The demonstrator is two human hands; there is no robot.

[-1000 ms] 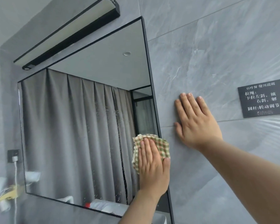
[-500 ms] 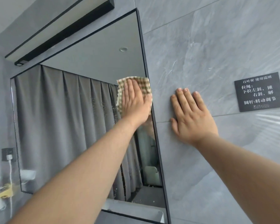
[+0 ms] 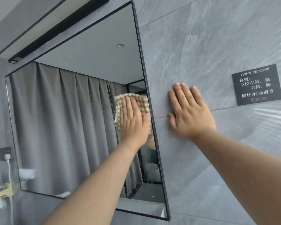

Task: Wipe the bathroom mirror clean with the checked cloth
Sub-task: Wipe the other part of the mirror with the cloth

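Note:
A black-framed bathroom mirror point(image 3: 68, 120) hangs on the grey tiled wall and reflects grey curtains. Small spots and streaks speckle the glass left of the cloth. My left hand point(image 3: 133, 122) presses the green-and-cream checked cloth point(image 3: 142, 103) flat on the glass, close to the mirror's right edge at mid height. The cloth's top and right side stick out from under my fingers. My right hand point(image 3: 190, 114) lies flat on the wall tile just right of the frame, fingers spread, holding nothing.
A black-edged light bar point(image 3: 55, 30) runs above the mirror. A dark sign with white writing point(image 3: 257, 85) is fixed to the wall at the right. At the left edge, a wall socket point(image 3: 6, 154) holds a white plug and cable.
My left hand slid the cloth up the mirror's right edge from low to high, then back down to mid height. My right hand stayed flat on the tile.

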